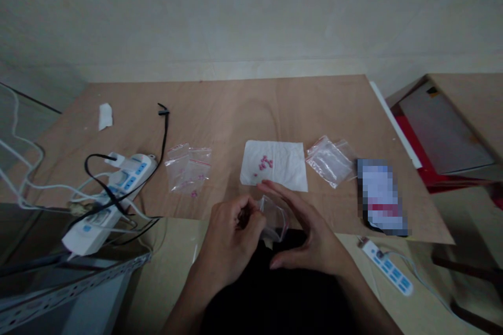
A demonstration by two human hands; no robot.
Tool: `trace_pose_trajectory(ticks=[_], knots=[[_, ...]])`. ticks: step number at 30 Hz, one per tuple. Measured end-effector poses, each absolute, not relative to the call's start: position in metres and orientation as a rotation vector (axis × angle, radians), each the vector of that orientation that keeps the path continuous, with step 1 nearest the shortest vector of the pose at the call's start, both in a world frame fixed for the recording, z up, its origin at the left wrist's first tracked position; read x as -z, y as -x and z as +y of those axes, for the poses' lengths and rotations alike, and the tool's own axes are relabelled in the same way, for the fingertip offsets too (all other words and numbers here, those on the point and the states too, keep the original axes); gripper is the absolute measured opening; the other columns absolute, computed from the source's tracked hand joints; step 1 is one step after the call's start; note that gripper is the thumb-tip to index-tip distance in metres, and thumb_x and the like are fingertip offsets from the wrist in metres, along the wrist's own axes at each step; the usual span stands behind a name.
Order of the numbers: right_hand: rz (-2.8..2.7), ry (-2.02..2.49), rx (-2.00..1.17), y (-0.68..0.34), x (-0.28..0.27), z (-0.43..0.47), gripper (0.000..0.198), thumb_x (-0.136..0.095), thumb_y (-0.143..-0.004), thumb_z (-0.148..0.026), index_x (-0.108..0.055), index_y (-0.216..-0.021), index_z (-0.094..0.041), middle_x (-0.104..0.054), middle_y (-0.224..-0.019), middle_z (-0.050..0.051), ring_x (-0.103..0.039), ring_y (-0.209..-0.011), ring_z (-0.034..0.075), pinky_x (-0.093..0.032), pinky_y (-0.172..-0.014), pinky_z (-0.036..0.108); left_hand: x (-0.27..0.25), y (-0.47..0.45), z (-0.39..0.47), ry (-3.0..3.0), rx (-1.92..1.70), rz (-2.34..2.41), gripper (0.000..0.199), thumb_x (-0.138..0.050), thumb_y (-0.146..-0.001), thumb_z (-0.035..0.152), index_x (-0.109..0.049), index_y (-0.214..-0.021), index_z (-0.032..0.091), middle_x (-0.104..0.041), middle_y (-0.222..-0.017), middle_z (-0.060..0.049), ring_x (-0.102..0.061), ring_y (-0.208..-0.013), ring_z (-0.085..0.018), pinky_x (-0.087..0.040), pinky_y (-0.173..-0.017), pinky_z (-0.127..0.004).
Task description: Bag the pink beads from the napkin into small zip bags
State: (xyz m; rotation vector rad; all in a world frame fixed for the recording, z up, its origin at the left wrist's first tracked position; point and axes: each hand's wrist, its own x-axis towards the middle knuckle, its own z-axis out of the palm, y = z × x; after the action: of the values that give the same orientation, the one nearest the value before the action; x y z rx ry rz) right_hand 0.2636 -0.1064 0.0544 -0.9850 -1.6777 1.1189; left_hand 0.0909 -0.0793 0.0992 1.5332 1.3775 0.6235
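Observation:
At the table's front edge, my left hand [236,235] has its fingers curled and pinches a small clear zip bag [274,218] by its left side. My right hand [310,235] is on the bag's other side, thumb and fingers spread wide apart. Whether its fingers touch the plastic I cannot tell. Just beyond the hands lies a white tissue [291,167] with several small pink pieces [266,161] on it. Left of it, clear zip bags [188,167] overlap, with small pink pieces in or on them. More clear zip bags [332,161] are stacked to the right.
A phone-like object [381,196], blurred out, lies at the right front. On the left, a white power strip [113,204] is tangled in black and white cables. A scrap of white paper [105,116] lies behind it. Another power strip [387,266] is below the table edge.

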Motion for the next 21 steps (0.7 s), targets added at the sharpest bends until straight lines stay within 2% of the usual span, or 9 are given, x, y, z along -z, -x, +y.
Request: trace_pose_trajectory(ticks=[4,9,12,15,18,21], knots=[[-1.528,0.904,-1.182,-0.261,-0.049,-0.100,0.066,-0.084,-0.067,-0.037,-0.059,-0.127,-0.033,-0.068,-0.120,0.006,-0.064,-0.113,0.023,-0.049,-0.101,0.043,-0.101,-0.091,-0.078,-1.484,-0.636,1.358,0.020,-0.048,-0.073,0.027,-0.048,-0.054,0.020,-0.046,-0.049,0.004,-0.043,-0.046,-0.010,-0.031,-0.046,-0.022],[-1.385,0.871,-1.230,-0.253,-0.040,-0.097,0.058,-0.083,-0.064,-0.048,-0.066,-0.115,-0.028,-0.071,-0.107,0.007,-0.068,-0.099,0.023,-0.056,-0.087,0.039,-0.102,-0.093,-0.081,-1.369,-0.716,1.287,0.020,-0.050,-0.070,0.026,-0.046,-0.051,0.021,-0.037,-0.045,0.006,-0.034,-0.042,-0.009,-0.029,-0.043,-0.023],[-1.309,0.829,-1.222,-0.253,-0.041,-0.093,0.047,-0.081,-0.066,-0.052,-0.068,-0.102,-0.025,-0.073,-0.099,0.007,-0.069,-0.098,0.023,-0.057,-0.084,0.038,-0.090,-0.096,-0.080,-1.236,-0.879,1.302,0.023,-0.055,-0.073,0.029,-0.048,-0.053,0.021,-0.043,-0.048,0.004,-0.042,-0.048,-0.010,-0.037,-0.050,-0.024],[-1.384,0.943,-1.170,-0.262,-0.053,-0.084,0.041,-0.078,-0.070,-0.051,-0.068,-0.100,-0.024,-0.075,-0.096,0.006,-0.071,-0.095,0.022,-0.057,-0.084,0.037,-0.071,-0.102,-0.073,-0.891,-1.133,1.293,0.020,-0.053,-0.076,0.035,-0.055,-0.063,0.020,-0.059,-0.063,0.000,-0.058,-0.065,-0.015,-0.047,-0.062,-0.026],[-1.771,1.080,-0.996,-0.274,-0.079,-0.066,0.040,-0.077,-0.074,-0.044,-0.068,-0.106,-0.023,-0.074,-0.099,0.004,-0.070,-0.092,0.020,-0.055,-0.082,0.033,-0.056,-0.115,-0.061,-0.483,-1.033,1.123,0.028,-0.043,-0.083,0.037,-0.062,-0.077,0.017,-0.069,-0.078,-0.007,-0.067,-0.080,-0.021,-0.054,-0.073,-0.034],[-2.334,1.052,-0.804,-0.280,-0.109,-0.044,0.041,-0.077,-0.076,-0.037,-0.068,-0.112,-0.021,-0.073,-0.101,0.006,-0.070,-0.089,0.022,-0.054,-0.076,0.032,-0.052,-0.130,-0.053,-0.293,-0.897,0.967,0.037,-0.034,-0.091,0.036,-0.062,-0.079,0.016,-0.071,-0.078,-0.009,-0.070,-0.082,-0.023,-0.056,-0.072,-0.038]])
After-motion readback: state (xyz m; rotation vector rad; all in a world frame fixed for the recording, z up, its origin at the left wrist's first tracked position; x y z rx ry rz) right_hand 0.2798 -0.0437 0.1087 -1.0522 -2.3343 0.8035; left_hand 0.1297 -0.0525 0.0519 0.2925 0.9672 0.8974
